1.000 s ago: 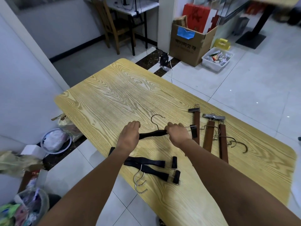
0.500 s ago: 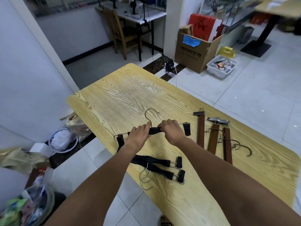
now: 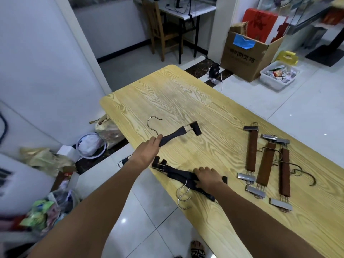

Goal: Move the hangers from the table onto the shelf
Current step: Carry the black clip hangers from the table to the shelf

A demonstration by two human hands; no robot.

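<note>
My left hand (image 3: 144,154) grips a black clip hanger (image 3: 175,134) at its middle and holds it above the wooden table (image 3: 186,101); its metal hook points up and left. My right hand (image 3: 207,176) rests on two more black hangers (image 3: 178,174) lying crossed at the table's near edge, with fingers curled over their bars. Their metal hooks (image 3: 183,197) stick out past the edge. Three brown wooden clip hangers (image 3: 266,164) lie side by side to the right. No shelf is in view.
The table's near-left edge runs diagonally under my hands. On the floor at left are bags and a white bin (image 3: 91,146). Behind the table stand a cardboard box (image 3: 245,53), a white tray of small items (image 3: 279,75) and a wooden chair (image 3: 162,32).
My right hand let go of the lifted black hanger and dropped onto the two black hangers at the table edge. My left hand alone now holds the lifted hanger, shifted left.
</note>
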